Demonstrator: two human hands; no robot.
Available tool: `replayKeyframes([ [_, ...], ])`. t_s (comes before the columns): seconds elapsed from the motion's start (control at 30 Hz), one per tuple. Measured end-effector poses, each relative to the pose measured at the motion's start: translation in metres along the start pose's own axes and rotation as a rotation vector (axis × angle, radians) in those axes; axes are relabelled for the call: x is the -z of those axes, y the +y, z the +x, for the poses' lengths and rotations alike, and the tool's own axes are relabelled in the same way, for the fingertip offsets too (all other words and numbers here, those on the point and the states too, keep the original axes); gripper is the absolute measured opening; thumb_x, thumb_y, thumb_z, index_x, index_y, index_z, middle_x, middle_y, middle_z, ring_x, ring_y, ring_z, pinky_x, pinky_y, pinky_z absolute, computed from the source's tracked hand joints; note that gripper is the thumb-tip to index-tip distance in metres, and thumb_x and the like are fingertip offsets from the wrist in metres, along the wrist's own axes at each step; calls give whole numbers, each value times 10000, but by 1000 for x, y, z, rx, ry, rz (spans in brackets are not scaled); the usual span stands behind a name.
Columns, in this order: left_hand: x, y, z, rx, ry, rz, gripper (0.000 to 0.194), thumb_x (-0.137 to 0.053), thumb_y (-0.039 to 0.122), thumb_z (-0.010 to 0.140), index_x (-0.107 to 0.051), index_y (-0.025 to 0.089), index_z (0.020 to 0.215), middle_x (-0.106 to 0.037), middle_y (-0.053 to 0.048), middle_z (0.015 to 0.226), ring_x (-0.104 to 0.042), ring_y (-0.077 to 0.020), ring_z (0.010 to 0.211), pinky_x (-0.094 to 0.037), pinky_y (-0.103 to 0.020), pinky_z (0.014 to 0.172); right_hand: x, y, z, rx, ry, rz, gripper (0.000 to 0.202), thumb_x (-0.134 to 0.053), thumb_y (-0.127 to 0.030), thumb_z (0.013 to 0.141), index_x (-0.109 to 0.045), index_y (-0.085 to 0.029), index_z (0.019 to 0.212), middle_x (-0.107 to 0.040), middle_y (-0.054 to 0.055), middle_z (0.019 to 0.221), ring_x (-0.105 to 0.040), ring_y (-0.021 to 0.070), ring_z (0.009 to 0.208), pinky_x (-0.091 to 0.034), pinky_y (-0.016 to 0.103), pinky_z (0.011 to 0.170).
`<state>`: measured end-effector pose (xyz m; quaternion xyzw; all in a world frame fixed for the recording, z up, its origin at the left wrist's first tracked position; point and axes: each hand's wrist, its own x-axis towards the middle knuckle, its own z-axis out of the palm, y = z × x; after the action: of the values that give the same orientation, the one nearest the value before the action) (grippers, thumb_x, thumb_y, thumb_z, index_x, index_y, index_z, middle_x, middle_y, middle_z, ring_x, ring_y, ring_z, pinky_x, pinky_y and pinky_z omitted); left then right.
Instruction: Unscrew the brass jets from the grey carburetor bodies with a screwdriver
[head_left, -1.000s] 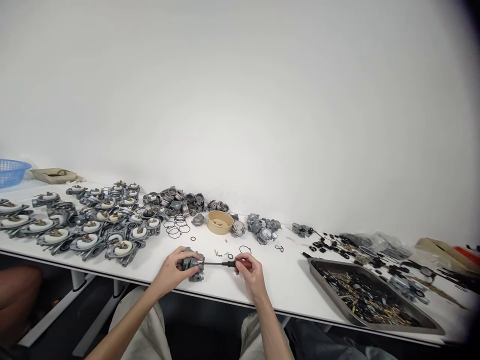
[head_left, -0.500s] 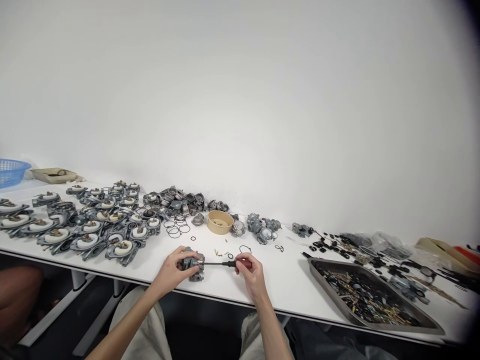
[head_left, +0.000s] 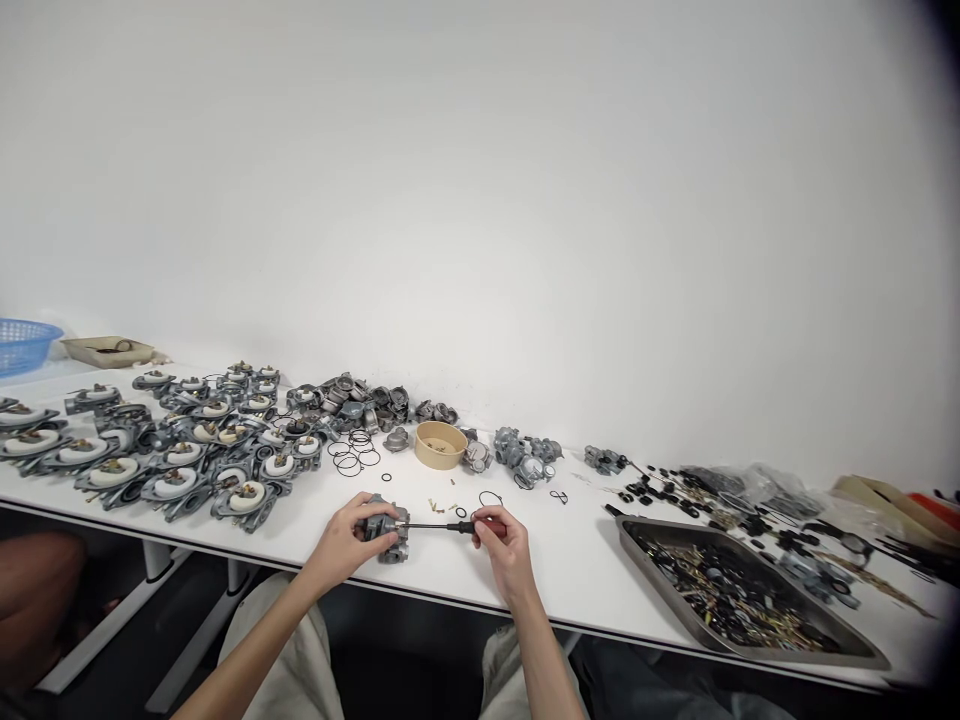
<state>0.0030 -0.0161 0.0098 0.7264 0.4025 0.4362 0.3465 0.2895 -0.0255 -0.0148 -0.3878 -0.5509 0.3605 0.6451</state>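
Near the front edge of the white table, my left hand (head_left: 351,543) grips a grey metal carburetor-like part (head_left: 394,545), fingers on top and thumb at the near side. My right hand (head_left: 504,550) is closed round the red and black handle of a screwdriver (head_left: 463,527). Its shaft lies level, pointing left, and the tip meets the right side of the metal part. Just beyond the shaft lie small brass pieces (head_left: 436,506) and a small black ring (head_left: 461,512).
Rows of metal parts with white rings (head_left: 180,453) cover the left side. A tan round bowl (head_left: 441,445) stands behind my hands, beside more grey parts (head_left: 525,455). At right, a metal tray (head_left: 660,590) holds many small pieces. A person's bare limb (head_left: 37,600) shows lower left.
My right hand and the screwdriver handle have shifted very slightly to the right. The metal part and my left hand look unmoved.
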Motion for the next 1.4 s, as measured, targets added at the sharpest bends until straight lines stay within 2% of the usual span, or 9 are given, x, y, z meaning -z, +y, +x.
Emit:
replayKeyframes([
  [0.13, 0, 2, 0, -2, 1, -1, 260, -688, 432, 807, -741, 258, 993, -566, -47, 987, -529, -148, 727, -403, -224, 559, 8, -1, 1, 61, 205, 78, 340, -792, -414, 755, -648, -206, 981, -671, 43, 821, -582, 167, 630, -490, 311, 602],
  [0.2, 1, 3, 0, 9, 4, 0, 252, -688, 423, 807, -743, 262, 993, -573, -50, 1009, -549, -159, 758, -421, -227, 577, 13, 0, 0, 81, 356, 40, 325, -802, -398, 750, -626, -211, 949, -659, 18, 765, -589, 167, 634, -497, 312, 634],
  [0.27, 1, 3, 0, 23, 8, -2, 248, -693, 418, 804, -747, 262, 988, -578, -55, 1026, -571, -175, 802, -435, -229, 588, 14, 1, -2, 59, 395, -61, 297, -805, -383, 749, -603, -210, 882, -657, 12, 733, -610, 180, 656, -500, 314, 660],
  [0.43, 1, 3, 1, -1, 9, -12, 268, -703, 420, 801, -754, 255, 1005, -594, -58, 1014, -593, -179, 804, -441, -226, 575, -6, -4, -6, 100, 144, -356, 187, -754, -327, 790, -614, -215, 841, -682, 48, 804, -656, 235, 767, -515, 338, 723],
  [0.67, 2, -3, 4, -16, -4, 37, 340, -692, 508, 804, -763, 283, 1048, -645, -78, 1068, -637, -221, 870, -485, -228, 563, -27, -15, -3, 259, -166, -759, 105, -674, -121, 792, -659, -225, 795, -643, 33, 849, -606, 192, 746, -488, 295, 697],
  [0.73, 3, -7, 4, -18, -6, 62, 364, -687, 529, 802, -760, 290, 1066, -649, -77, 1111, -643, -214, 849, -497, -227, 555, -30, -16, -3, 300, -168, -836, 97, -671, -121, 801, -673, -218, 794, -652, 41, 872, -614, 201, 804, -491, 317, 758],
  [0.87, 3, -19, 6, -34, 12, 97, 404, -710, 540, 779, -749, 280, 1087, -637, -73, 1161, -637, -175, 755, -500, -223, 530, -50, -19, -12, 467, -13, -800, 111, -609, -175, 879, -718, -198, 888, -666, 79, 934, -626, 209, 906, -498, 334, 837],
  [1.1, 4, -31, 9, -52, 3, 84, 429, -713, 518, 783, -710, 282, 1142, -637, -56, 1115, -630, -154, 714, -513, -219, 527, -104, -14, -21, 457, -97, -808, 214, -607, -297, 928, -729, -252, 1097, -678, 42, 937, -658, 155, 812, -522, 246, 740],
  [1.4, 5, -26, 10, -84, 40, 100, 435, -743, 558, 729, -747, 290, 1071, -669, -54, 1127, -673, -187, 779, -548, -216, 533, -102, -11, -15, 479, -146, -863, 206, -576, -298, 953, -751, -257, 1053, -666, 35, 1000, -654, 141, 858, -516, 226, 754],
])
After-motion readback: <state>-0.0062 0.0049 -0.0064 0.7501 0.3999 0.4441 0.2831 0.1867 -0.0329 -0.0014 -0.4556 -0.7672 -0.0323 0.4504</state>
